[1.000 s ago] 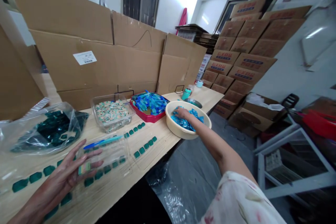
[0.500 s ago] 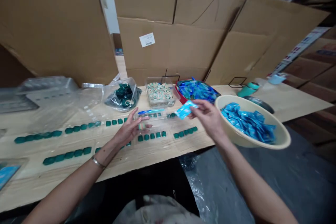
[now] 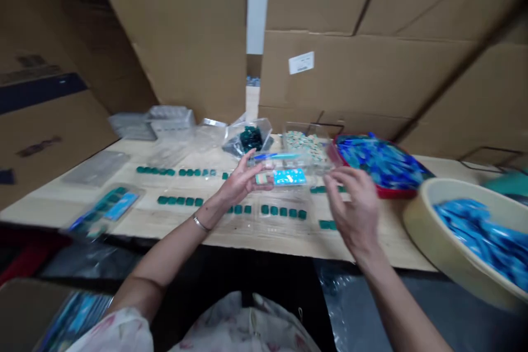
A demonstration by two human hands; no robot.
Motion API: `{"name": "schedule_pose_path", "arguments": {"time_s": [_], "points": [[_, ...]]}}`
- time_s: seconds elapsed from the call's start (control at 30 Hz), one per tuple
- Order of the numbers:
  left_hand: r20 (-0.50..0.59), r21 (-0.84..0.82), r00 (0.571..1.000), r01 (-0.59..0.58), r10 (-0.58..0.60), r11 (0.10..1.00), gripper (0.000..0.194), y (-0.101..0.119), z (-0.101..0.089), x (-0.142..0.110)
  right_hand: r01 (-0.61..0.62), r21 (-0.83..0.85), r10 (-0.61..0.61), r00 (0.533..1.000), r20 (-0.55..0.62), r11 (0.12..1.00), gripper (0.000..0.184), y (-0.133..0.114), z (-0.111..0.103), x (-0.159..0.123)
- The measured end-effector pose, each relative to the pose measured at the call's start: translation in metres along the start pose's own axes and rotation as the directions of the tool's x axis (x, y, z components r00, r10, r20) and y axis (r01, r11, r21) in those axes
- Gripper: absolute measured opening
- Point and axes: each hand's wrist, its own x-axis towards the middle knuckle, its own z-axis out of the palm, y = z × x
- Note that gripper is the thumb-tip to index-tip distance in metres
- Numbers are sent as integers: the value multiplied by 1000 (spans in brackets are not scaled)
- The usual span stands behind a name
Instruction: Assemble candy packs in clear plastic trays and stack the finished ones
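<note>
The clear tray (image 3: 284, 164) is held at its left end in the closed grip of the left hand (image 3: 237, 184); a blue packet (image 3: 289, 177) and a blue stick (image 3: 274, 157) are seen in it. The right hand (image 3: 357, 206) is curled near its right end; whether anything is pinched cannot be told. Placing of the packet seems in hand; a level tray is called for. On the table (image 3: 173, 221), green pieces (image 3: 284, 212) are laid in rows. Half a second earlier, the packet was held by the right hand.
</note>
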Motion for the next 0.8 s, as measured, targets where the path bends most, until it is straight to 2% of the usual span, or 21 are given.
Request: {"name": "schedule_pose_path", "arguments": {"time_s": [0.07, 0.13, 0.17, 0.23, 0.33, 0.37, 0.43, 0.5, 0.6, 0.67, 0.8], "points": [[-63, 22, 996, -64, 65, 998, 65, 26, -7, -19, -5, 92, 7, 1000, -21, 996, 13, -6, -2, 12], [-168, 72, 975, -134, 144, 988, 64, 52, -19, -49, 41, 201, -61, 994, 93, 979, 12, -16, 11, 18], [-234, 106, 954, -165, 186, 981, 63, 65, -27, -67, 84, 269, -136, 974, 183, 960, 12, -23, 24, 18], [-376, 182, 889, -206, 262, 961, 61, 85, -45, -110, 160, 412, -318, 881, 350, 897, 14, -42, 60, 14], [-588, 295, 727, -217, 356, 930, 59, 102, -73, -176, 200, 540, -498, 714, 491, 818, 20, -82, 127, 7], [-647, 329, 661, -210, 381, 921, 58, 104, -82, -197, 205, 561, -536, 662, 524, 802, 23, -98, 150, 8], [-727, 376, 546, -189, 415, 907, 57, 102, -97, -235, 213, 579, -574, 597, 560, 787, 27, -134, 195, 14], [-778, 381, 467, -179, 419, 907, 57, 97, -109, -266, 229, 593, -609, 532, 588, 772, 32, -170, 234, 22], [-828, 351, 406, -162, 386, 922, 59, 84, -118, -300, 257, 565, -614, 449, 649, 784, 38, -216, 279, 31], [-850, 331, 380, -152, 364, 931, 62, 76, -121, -314, 282, 497, -572, 422, 703, 820, 41, -239, 300, 32], [-876, 300, 349, -148, 333, 943, 66, 66, -125, -325, 380, 390, -534, 440, 722, 839, 49, -262, 320, 22]]}}
